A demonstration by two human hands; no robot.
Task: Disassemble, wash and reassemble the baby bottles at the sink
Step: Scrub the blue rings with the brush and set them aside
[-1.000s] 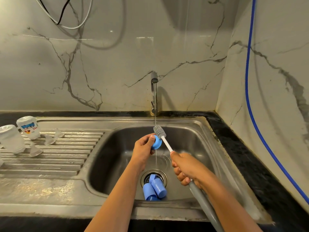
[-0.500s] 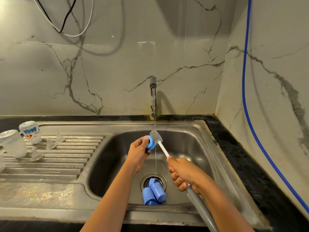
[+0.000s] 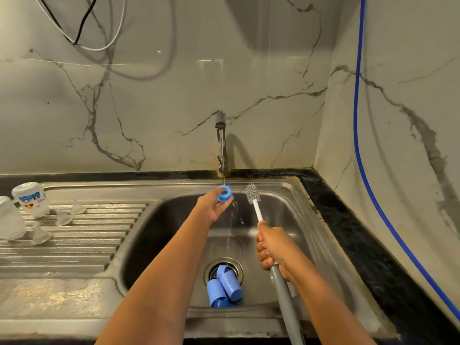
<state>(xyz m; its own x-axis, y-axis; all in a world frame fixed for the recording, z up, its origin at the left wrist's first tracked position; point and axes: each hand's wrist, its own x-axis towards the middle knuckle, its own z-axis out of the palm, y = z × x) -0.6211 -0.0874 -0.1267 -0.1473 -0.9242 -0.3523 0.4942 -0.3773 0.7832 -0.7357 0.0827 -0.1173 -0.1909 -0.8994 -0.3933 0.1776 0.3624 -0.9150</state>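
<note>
My left hand (image 3: 213, 207) holds a blue bottle collar ring (image 3: 224, 193) at its fingertips, right under the thin stream from the tap (image 3: 221, 143). Water splashes off below the ring. My right hand (image 3: 272, 247) grips the handle of a bottle brush (image 3: 253, 195), whose grey bristle head points up, a short way right of the ring and apart from it. Blue bottle caps (image 3: 225, 288) lie over the drain in the sink basin (image 3: 159, 227). Two clear bottles (image 3: 31, 199) stand upside down on the drainboard at the left, with clear teats (image 3: 63, 217) beside them.
The ribbed steel drainboard (image 3: 69, 247) fills the left side. A black counter (image 3: 361, 235) runs along the back and right of the sink. A blue hose (image 3: 358, 120) hangs down the right wall, and cables (image 3: 82, 26) hang at the top left.
The brush has come off the ring and moved right. My left hand has lifted the ring further back, straight into the water stream.
</note>
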